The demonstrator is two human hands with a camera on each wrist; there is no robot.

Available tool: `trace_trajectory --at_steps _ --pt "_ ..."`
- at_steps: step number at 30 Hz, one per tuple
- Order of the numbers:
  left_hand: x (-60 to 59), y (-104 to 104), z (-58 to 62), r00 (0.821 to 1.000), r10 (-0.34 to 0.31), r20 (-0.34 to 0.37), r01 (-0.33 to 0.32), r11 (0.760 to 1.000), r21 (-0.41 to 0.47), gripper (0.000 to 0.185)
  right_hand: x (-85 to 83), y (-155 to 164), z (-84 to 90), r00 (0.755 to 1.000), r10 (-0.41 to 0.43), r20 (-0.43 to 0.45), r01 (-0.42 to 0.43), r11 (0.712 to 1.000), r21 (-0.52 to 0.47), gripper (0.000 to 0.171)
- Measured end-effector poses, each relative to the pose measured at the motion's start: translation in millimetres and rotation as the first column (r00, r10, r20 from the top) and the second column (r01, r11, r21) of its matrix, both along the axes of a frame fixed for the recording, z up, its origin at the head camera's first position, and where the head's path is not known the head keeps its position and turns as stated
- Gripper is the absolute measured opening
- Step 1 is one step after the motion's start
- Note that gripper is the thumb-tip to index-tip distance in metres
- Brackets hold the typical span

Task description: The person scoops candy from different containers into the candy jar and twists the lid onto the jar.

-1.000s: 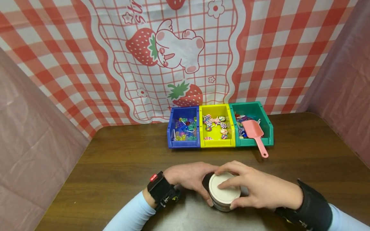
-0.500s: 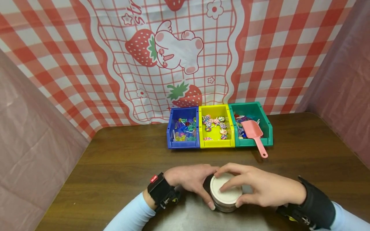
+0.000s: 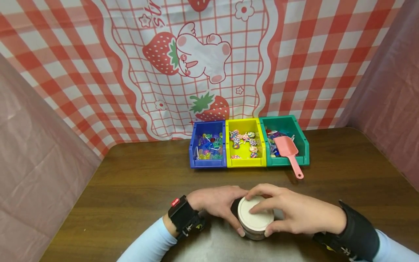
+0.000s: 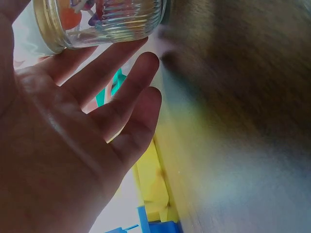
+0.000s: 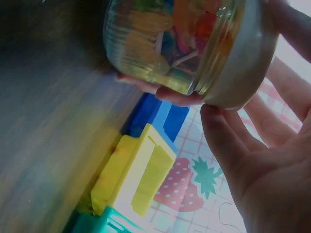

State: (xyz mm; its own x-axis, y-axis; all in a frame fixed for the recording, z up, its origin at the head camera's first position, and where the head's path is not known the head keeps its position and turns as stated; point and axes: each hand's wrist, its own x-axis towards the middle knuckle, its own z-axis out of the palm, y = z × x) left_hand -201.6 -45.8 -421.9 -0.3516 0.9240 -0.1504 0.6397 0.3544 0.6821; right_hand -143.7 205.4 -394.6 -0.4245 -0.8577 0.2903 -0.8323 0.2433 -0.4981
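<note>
A ribbed glass jar [image 3: 253,231] with a white lid [image 3: 255,214] is seen standing on the dark wooden surface [image 3: 131,182], at its near edge, close to the person. Coloured sweets are visible inside the jar in both wrist views.

The left hand [image 3: 216,202] is curled round the jar's left side; in the head view the thumb is laid down the glass wall, and in the left wrist view the fingers [image 4: 114,63] are seen lying against the ribbed glass. The jar is thus gripped by the left hand.

The right hand [image 3: 294,213] is placed over the lid from the right. Its fingers are bent round the lid's rim, with the index finger laid across the top and the thumb pressed to the near edge. The lid is gripped by the right hand. The lid is seated on the jar mouth in the right wrist view.

At the far side of the surface, well apart from the jar, three bins are set touching in a row: a blue bin [image 3: 208,162], a yellow bin [image 3: 246,162] and a green bin [image 3: 294,127]. Small wrapped sweets are held in each. A pink scoop [image 3: 288,149] is laid in the green bin, its handle projecting over the front wall.
</note>
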Motion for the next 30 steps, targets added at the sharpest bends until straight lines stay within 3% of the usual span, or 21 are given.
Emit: trace_trajectory --at_steps 6,12,15,18,22,25,30 --pt "-2.1 1 0.2 1.000 -0.007 -0.011 0.007 1.000 -0.008 0.075 6.1 -7 -0.5 0.985 -0.144 -0.094 0.148 0.988 0.039 0.044" --pt "-1.9 3 -0.3 0.999 -0.002 -0.037 0.001 1.000 -0.013 0.076 14.6 -16 -1.9 0.947 -0.273 -0.167 0.285 0.957 0.050 0.047" --pt "-1.7 3 -0.1 0.999 -0.005 -0.034 0.004 1.000 -0.004 0.072 15.5 -17 -2.0 0.934 -0.298 -0.198 0.313 0.949 0.046 0.048" --pt "-2.2 2 0.4 1.000 -0.005 -0.021 0.005 1.000 -0.010 0.075 13.1 -12 -0.1 0.948 -0.269 -0.169 0.275 0.961 0.012 0.041" --pt "-3.9 -1 0.7 1.000 -0.015 -0.006 0.014 1.000 -0.018 0.084 6.9 -3 3.7 0.987 -0.130 -0.092 0.127 0.991 -0.040 0.034" --pt "-5.2 -4 1.2 1.000 -0.017 0.016 0.017 1.000 -0.017 0.089 2.7 1 4.9 0.998 -0.041 -0.047 0.039 0.999 -0.035 0.033" --pt "-5.8 -6 1.4 1.000 -0.010 0.016 0.010 1.000 -0.005 0.086 -0.5 3 2.6 1.000 -0.031 0.002 0.031 1.000 -0.001 0.030"
